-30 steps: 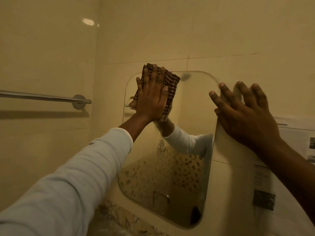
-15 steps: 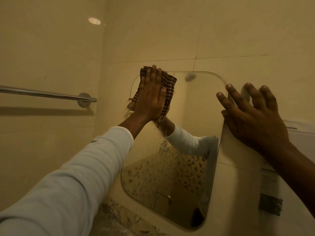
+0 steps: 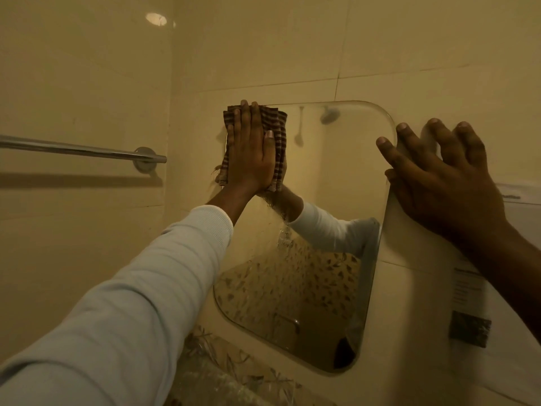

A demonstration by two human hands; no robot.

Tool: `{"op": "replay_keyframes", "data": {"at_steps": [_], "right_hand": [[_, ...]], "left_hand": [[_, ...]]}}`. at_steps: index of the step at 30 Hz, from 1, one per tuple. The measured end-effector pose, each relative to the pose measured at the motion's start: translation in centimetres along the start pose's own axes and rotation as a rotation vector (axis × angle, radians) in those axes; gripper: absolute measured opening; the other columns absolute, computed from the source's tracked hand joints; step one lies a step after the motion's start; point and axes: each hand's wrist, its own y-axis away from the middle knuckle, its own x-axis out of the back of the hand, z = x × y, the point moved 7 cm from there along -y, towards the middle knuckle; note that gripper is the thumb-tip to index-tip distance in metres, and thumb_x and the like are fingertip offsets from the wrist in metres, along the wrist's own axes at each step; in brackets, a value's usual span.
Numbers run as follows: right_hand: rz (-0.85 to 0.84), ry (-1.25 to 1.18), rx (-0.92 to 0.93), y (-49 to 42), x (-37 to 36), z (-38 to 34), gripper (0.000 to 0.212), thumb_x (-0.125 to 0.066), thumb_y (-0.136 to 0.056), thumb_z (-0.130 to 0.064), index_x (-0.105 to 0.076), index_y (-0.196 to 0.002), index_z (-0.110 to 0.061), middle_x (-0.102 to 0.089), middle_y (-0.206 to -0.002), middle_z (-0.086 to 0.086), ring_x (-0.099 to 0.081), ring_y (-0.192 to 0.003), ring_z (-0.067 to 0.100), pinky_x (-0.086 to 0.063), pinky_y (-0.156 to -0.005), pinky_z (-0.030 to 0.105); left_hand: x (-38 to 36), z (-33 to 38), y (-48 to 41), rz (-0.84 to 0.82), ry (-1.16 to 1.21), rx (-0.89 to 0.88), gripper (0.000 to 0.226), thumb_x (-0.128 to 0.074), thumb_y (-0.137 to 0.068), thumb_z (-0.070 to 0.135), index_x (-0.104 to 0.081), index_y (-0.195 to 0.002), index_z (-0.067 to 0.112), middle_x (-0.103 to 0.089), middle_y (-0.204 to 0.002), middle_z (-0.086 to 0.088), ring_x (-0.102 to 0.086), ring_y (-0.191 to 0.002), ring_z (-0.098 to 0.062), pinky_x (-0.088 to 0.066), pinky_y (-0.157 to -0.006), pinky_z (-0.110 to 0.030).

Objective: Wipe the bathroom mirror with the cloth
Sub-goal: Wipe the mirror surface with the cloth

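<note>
nearest to me is the pale sleeve (image 3: 131, 303) of the left arm, reaching up and away from the lower left. beyond it the left hand (image 3: 250, 153) lies flat, fingers straight and close together, pressing the cloth (image 3: 279, 127) against the glass, not gripping it. the cloth (brown, striped, folded) sits at the top left corner of the mirror (image 3: 336, 171), its upper edge level with the mirror's top rim.

the right hand (image 3: 439, 177) is spread wide and holds nothing - palm on the wall tile (image 3: 409, 273) just beside the mirror's right edge, index fingertip and thumb at that edge.

a speckled streak (image 3: 282, 230) runs down the glass below the cloth. a printed sheet (image 3: 468, 303) is stuck on the wall at lower right. far left, a metal rail (image 3: 82, 149) is fixed to the side wall.
</note>
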Motion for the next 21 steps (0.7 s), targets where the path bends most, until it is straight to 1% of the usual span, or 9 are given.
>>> {"op": "replay_keyframes", "data": {"at_steps": [16,21], "right_hand": [[-0.007,-0.03,-0.01,-0.1,0.2,0.0,0.064,-0.023,-0.114,-0.052,-0.024,-0.171,-0.023,-0.034,-0.171,0.022,-0.026,-0.156,0.052,-0.014,-0.127,0.063],[-0.003,-0.033,-0.013,-0.1,0.1,0.0,0.064,-0.022,-0.114,-0.052,-0.023,-0.172,-0.024,-0.033,-0.172,0.021,-0.026,-0.157,0.052,-0.014,-0.127,0.063]], "left_hand": [[-0.1,-2.5,2.5,-0.01,0.007,0.033,0.065,-0.022,-0.114,0.031,-0.005,-0.171,0.005,0.001,-0.18,-0.017,0.004,-0.168,-0.032,0.002,-0.136,-0.054],[-0.2,-3.6,4.4,-0.002,0.01,0.0,0.063,-0.025,-0.115,0.026,-0.009,-0.17,0.002,-0.002,-0.179,-0.019,0.001,-0.168,-0.035,0.002,-0.136,-0.053]]}}
